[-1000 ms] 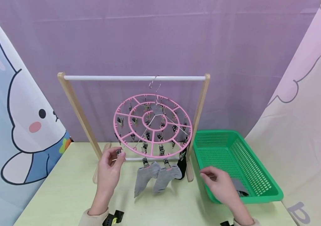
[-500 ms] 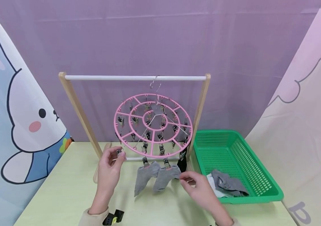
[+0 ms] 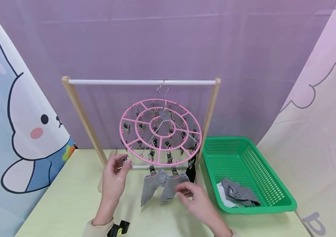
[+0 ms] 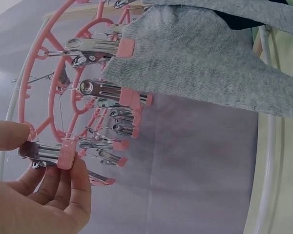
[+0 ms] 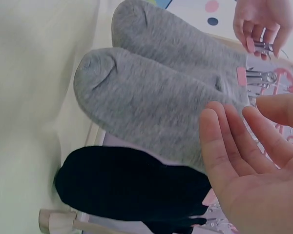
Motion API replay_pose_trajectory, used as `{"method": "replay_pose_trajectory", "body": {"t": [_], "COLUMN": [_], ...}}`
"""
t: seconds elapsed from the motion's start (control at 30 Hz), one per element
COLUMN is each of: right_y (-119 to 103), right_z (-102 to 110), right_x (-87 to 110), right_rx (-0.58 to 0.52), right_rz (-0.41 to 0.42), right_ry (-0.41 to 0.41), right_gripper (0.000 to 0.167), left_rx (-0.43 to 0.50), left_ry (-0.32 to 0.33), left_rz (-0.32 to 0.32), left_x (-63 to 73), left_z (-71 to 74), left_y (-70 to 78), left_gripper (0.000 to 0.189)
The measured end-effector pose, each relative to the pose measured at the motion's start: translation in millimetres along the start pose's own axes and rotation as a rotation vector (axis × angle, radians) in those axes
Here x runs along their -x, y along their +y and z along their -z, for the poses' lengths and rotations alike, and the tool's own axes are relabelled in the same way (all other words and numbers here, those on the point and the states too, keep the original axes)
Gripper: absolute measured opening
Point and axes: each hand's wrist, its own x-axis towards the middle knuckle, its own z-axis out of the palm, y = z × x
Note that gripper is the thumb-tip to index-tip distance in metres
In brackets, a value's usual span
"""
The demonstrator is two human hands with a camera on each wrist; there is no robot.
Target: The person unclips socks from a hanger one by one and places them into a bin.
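My left hand (image 3: 115,179) pinches a metal clip with pink tips (image 4: 44,155) at the front left of a pink round drying hanger (image 3: 159,163). Nothing hangs from that clip. Two grey socks (image 3: 150,189) dangle from neighbouring clips at the hanger's front. My right hand (image 3: 197,201) holds nothing. Its fingers are loosely bent and overlap the right grey sock (image 5: 141,100) in the right wrist view. Behind that sock hangs a black sock (image 5: 132,183), partly hidden in the head view.
The hanger hooks onto the white bar (image 3: 111,82) of a wooden-legged rack (image 3: 85,121). To the right stands a green basket (image 3: 274,171) with a crumpled grey cloth item (image 3: 240,193) and a white one (image 3: 225,197) inside. A purple curtain (image 3: 168,39) closes off the back.
My right hand has moved left from the basket's near side to the right grey sock, uncovering the cloth items in the basket. My left hand keeps its pinch on the clip.
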Motion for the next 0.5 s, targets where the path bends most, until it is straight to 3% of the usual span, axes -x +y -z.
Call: {"method": "replay_pose_trajectory", "body": {"t": [0.5], "right_y": [-17.8], "right_z": [-16.8], "right_x": [-9.7], "right_rx": [-0.090], "right_rz": [-0.015], "right_ry": [-0.059], "right_gripper": [0.025], "left_rx": [-0.002], "left_ry": [0.004], "left_rz": [-0.001], "left_x": [0.4], "left_z": [-0.5], "left_y": [0.1], "left_gripper": [0.027]}}
